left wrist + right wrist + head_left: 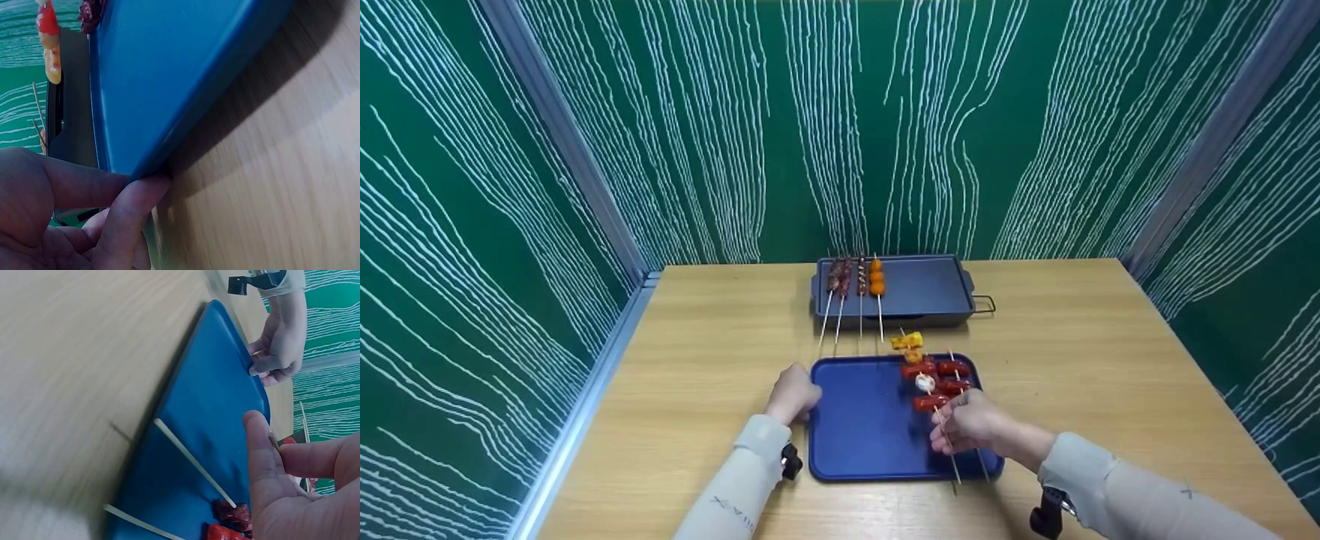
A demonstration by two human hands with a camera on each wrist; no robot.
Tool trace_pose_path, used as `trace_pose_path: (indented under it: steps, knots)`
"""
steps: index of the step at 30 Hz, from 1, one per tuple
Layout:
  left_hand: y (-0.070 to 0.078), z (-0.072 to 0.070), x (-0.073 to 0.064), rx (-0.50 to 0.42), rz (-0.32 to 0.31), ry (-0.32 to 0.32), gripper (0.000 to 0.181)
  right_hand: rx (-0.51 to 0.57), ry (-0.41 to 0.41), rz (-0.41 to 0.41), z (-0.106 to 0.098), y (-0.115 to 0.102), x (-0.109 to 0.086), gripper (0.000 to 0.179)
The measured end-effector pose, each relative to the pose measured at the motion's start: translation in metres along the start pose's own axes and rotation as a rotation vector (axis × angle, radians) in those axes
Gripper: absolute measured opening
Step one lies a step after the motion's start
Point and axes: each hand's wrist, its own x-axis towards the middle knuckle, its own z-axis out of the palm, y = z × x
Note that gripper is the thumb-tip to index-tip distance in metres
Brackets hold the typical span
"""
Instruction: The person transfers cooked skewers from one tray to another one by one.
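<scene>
In the head view, we cannot make out the fingertips of the left hand (793,394) at the rim of the flat blue rectangular tray (859,427). The right hand (971,424) covers part of the stick of the wooden skewer with yellow, red and white pieces (926,384). We find the dark brown pieces (838,274) on the dark grey rectangular grill pan (922,289) too small to identify. The bottom edge cuts off both pale beige fabric sleeves (724,487); their dark markings (733,511) are too small for us to read. In the left wrist view, the top edge crops the tray. In the right wrist view, we lose the tray's lower end.
</scene>
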Motion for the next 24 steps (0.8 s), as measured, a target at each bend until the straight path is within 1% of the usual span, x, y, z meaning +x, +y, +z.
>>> trace_pose_path:
  steps: [2,4,6,10,13,17,19,20,21,22,24]
  knots:
    - [0.003,-0.002,-0.005,-0.002,0.001,-0.002,0.021,0.002,0.005,0.009,0.001,0.003,0.000,0.018]
    - [0.002,-0.002,-0.004,-0.004,-0.004,-0.004,0.020,0.002,0.008,0.016,0.003,0.006,-0.001,0.019]
    - [-0.009,0.006,0.009,0.004,0.008,0.000,0.020,0.001,0.014,0.023,0.005,0.009,-0.001,0.018]
    - [-0.024,0.017,0.029,0.011,0.000,-0.006,0.018,0.001,0.006,0.032,0.008,0.014,-0.002,0.017]
    - [-0.024,0.017,0.032,0.039,-0.006,-0.009,0.017,0.004,-0.013,0.040,0.010,0.017,-0.003,0.017]
    - [-0.031,0.023,0.039,0.079,0.012,0.004,0.013,0.011,-0.012,0.047,0.013,0.020,-0.004,0.017]
    - [-0.026,0.019,0.033,0.065,0.003,0.002,0.011,0.014,0.001,0.052,0.013,0.022,-0.004,0.016]
    - [-0.026,0.019,0.032,0.065,0.010,0.004,0.011,0.015,0.008,0.056,0.014,0.022,-0.004,0.016]
    - [-0.021,0.016,0.027,0.060,0.001,0.000,0.011,0.017,0.012,0.060,0.014,0.023,-0.004,0.016]
    - [-0.020,0.015,0.024,0.056,0.011,0.001,0.011,0.018,0.017,0.063,0.015,0.023,-0.004,0.015]
    - [-0.008,0.008,0.010,0.046,0.003,0.002,0.011,0.013,0.026,0.064,0.016,0.024,-0.003,0.015]
